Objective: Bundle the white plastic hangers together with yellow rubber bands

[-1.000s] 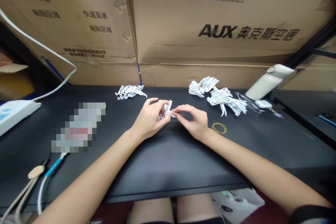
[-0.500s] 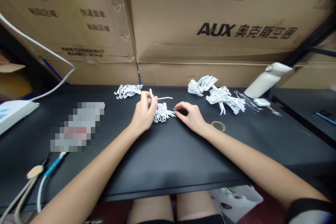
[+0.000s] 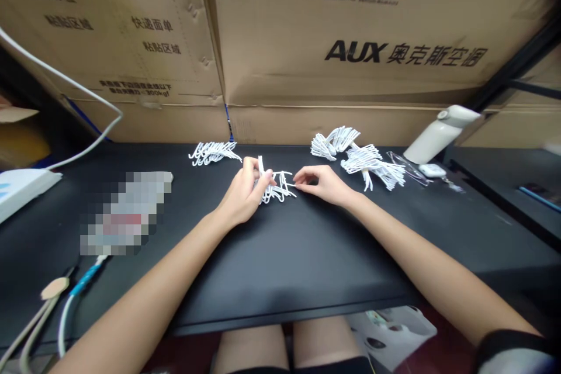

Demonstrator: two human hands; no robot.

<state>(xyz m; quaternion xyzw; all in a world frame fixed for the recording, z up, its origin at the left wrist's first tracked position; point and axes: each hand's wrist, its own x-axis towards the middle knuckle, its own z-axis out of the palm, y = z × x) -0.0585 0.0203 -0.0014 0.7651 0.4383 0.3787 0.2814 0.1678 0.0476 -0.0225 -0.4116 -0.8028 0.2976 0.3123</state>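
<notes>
My left hand (image 3: 246,190) is closed round some thin white hooked pieces, one of which sticks up between its fingers. Under and beside its fingertips lies a small pile of the same white pieces (image 3: 277,191) on the black table (image 3: 280,257). My right hand (image 3: 322,184) pinches the right end of a white piece at this pile. A row of white hooked pieces (image 3: 213,153) lies behind my left hand. Bundles of white pieces (image 3: 372,165) lie behind my right hand.
Large cardboard boxes (image 3: 350,23) stand along the back. A white bottle (image 3: 440,134) and a small white case (image 3: 433,170) are at the right. At the left are a blurred-out flat object (image 3: 127,213), cables (image 3: 87,280) and a white box (image 3: 26,190).
My left hand has shifted slightly right over the pile, and the long piece by its fingertips no longer sticks out the same way. My right hand now pinches a piece's end; the view has shifted slightly.
</notes>
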